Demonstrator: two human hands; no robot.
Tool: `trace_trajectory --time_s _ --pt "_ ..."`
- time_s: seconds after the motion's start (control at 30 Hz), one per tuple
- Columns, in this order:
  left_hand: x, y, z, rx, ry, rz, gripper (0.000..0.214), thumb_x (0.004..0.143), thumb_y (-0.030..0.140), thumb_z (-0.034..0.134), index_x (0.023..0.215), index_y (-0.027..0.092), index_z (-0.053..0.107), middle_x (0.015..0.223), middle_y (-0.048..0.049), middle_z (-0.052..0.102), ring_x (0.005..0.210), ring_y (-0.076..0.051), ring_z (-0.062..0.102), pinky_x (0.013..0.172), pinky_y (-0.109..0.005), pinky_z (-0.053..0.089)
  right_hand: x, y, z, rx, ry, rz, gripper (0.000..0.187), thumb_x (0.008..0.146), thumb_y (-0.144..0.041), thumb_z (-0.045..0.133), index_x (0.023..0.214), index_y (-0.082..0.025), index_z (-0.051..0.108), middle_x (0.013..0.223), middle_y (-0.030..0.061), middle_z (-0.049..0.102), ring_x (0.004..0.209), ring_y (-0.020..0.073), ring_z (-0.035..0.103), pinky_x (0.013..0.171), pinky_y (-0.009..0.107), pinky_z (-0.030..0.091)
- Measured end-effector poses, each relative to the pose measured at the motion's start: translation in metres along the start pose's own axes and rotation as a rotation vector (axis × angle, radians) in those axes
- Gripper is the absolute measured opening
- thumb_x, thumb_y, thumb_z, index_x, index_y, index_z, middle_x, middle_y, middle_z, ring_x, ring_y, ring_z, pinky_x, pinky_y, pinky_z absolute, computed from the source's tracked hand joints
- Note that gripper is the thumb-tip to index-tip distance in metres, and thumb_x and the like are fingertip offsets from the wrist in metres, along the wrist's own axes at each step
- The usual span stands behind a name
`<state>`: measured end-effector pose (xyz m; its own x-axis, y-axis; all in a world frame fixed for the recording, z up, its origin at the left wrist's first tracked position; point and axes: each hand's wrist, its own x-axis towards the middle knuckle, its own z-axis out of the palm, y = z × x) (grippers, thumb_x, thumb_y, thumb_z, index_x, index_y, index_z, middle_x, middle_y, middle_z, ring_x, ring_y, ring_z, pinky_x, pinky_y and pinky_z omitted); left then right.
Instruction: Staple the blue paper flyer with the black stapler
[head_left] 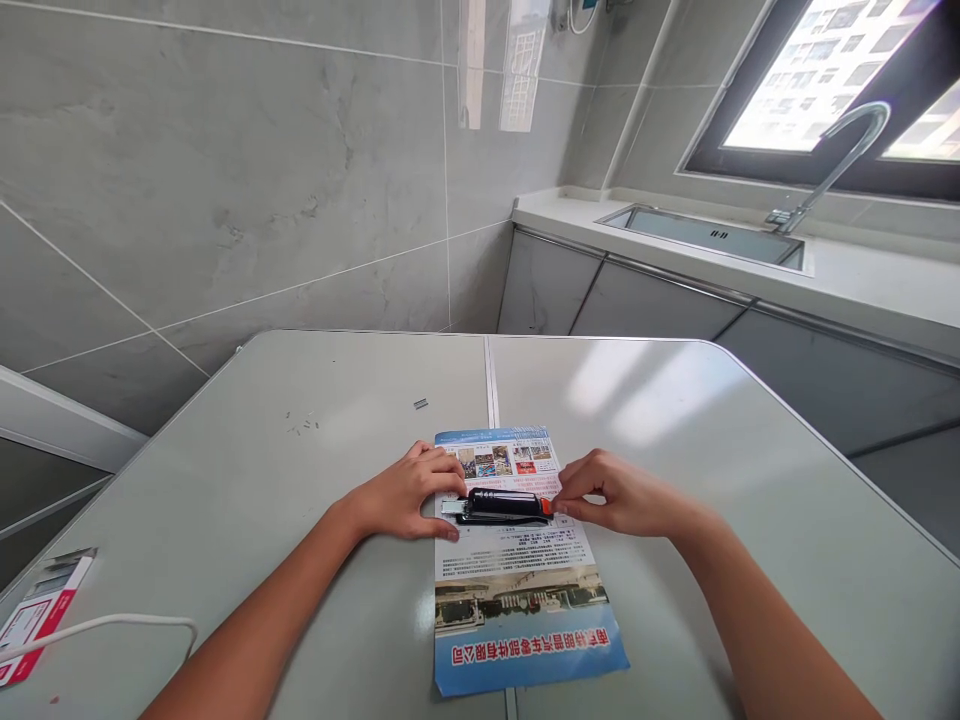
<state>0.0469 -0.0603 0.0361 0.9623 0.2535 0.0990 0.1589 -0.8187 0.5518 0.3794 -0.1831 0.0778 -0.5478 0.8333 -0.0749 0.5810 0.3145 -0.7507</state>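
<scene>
Hands point(411, 492) facing, fingers point(447, 465) bent, forearms point(304, 570) converging

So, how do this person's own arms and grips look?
Both the left arm and right arm are bare, with no sleeve in view, narrowing toward the wrist. The left grip and right grip are ungloved human hands; no ring, watch, bracelet or marking can be made out on either.

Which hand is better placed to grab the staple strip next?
Probably the left hand: it lies nearer the staple strip, while the right hand is farther off, at the stapler's orange end.
</scene>
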Motion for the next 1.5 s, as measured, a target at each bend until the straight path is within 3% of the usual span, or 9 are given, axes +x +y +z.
trace_trajectory --time_s 0.2,0.47,0.57,0.7,1.13,1.23,1.33,1.43,1.5 --pt "0.006 0.009 0.009 0.097 0.008 -0.040 0.030 0.089 0.047 0.073 0.097 0.020 0.061 0.105 -0.0075 0.067 0.100 -0.025 0.060 0.105 -0.043 0.030 0.002 -0.001 0.004 -0.070 0.048 -0.051 0.037 0.103 -0.030 0.055 0.071 -0.018 0.067 0.068 0.0022 0.060 0.063 0.0131 0.050 0.060 0.029 0.034" --pt "0.009 0.010 0.010 0.102 0.005 -0.007 0.030 0.087 0.044 0.075 0.090 0.020 0.057 0.096 -0.0032 0.064 0.095 -0.022 0.059 0.101 -0.040 0.031 0.028 -0.015 0.038 -0.173 0.322 -0.142 0.027 0.099 -0.036 0.063 0.080 -0.021 0.052 0.082 0.0030 0.060 0.081 0.0185 0.053 0.072 0.030 0.041" --pt "0.008 0.010 0.010 0.105 0.009 -0.001 0.030 0.087 0.044 0.075 0.090 0.020 0.057 0.095 -0.0031 0.064 0.094 -0.022 0.059 0.101 -0.040 0.032 0.041 -0.019 0.055 -0.238 0.274 -0.078 0.034 0.087 -0.041 0.079 0.099 -0.022 0.053 0.100 0.0056 0.064 0.089 0.0216 0.056 0.075 0.032 0.044" --pt "0.008 0.010 0.010 0.118 0.006 0.010 0.030 0.088 0.045 0.075 0.090 0.020 0.057 0.096 -0.0032 0.065 0.095 -0.023 0.059 0.100 -0.040 0.032 0.049 -0.014 0.068 -0.274 0.227 -0.059 0.021 0.089 -0.023 0.071 0.097 -0.023 0.053 0.100 0.0057 0.065 0.092 0.0224 0.057 0.077 0.032 0.045" --pt "0.003 0.004 0.006 0.059 0.046 0.017 0.030 0.090 0.038 0.076 0.112 0.022 0.065 0.121 -0.0088 0.066 0.115 -0.027 0.059 0.110 -0.043 0.039 0.048 -0.020 0.068 -0.290 0.218 -0.021 0.015 0.089 -0.020 0.065 0.101 -0.022 0.055 0.102 0.0072 0.065 0.094 0.0232 0.059 0.079 0.034 0.046" --pt "0.002 0.002 0.005 -0.070 0.109 -0.017 0.056 0.083 0.053 0.082 0.126 0.024 0.064 0.131 -0.0120 0.062 0.127 -0.031 0.054 0.111 -0.044 0.042 0.048 -0.019 0.069 -0.286 0.231 -0.032 0.012 0.090 -0.020 0.065 0.099 -0.021 0.056 0.100 0.0068 0.066 0.092 0.0225 0.059 0.078 0.034 0.045" --pt "0.004 0.005 0.005 -0.340 0.313 -0.059 0.073 0.083 0.072 0.071 0.136 0.023 0.061 0.145 -0.0167 0.054 0.141 -0.034 0.045 0.120 -0.050 0.037 0.047 -0.016 0.069 -0.243 0.299 -0.082 0.011 0.089 -0.018 0.065 0.098 -0.021 0.058 0.095 0.0059 0.066 0.089 0.0219 0.059 0.076 0.034 0.046" --pt "0.010 0.010 0.006 -0.739 0.571 -0.212 0.059 0.100 0.068 0.049 0.133 0.021 0.063 0.145 -0.0156 0.056 0.142 -0.031 0.048 0.124 -0.049 0.033 0.045 -0.012 0.067 -0.179 0.514 -0.144 0.017 0.090 -0.017 0.064 0.105 -0.023 0.061 0.097 0.0064 0.069 0.089 0.0222 0.060 0.077 0.036 0.050" --pt "0.014 0.011 0.006 -1.077 0.678 -0.350 0.045 0.104 0.057 0.051 0.124 0.019 0.066 0.142 -0.0142 0.061 0.138 -0.029 0.054 0.121 -0.047 0.038 0.043 -0.011 0.065 -0.227 0.702 -0.216 0.028 0.091 -0.014 0.062 0.117 -0.024 0.063 0.103 0.0075 0.071 0.090 0.0224 0.061 0.078 0.038 0.051"
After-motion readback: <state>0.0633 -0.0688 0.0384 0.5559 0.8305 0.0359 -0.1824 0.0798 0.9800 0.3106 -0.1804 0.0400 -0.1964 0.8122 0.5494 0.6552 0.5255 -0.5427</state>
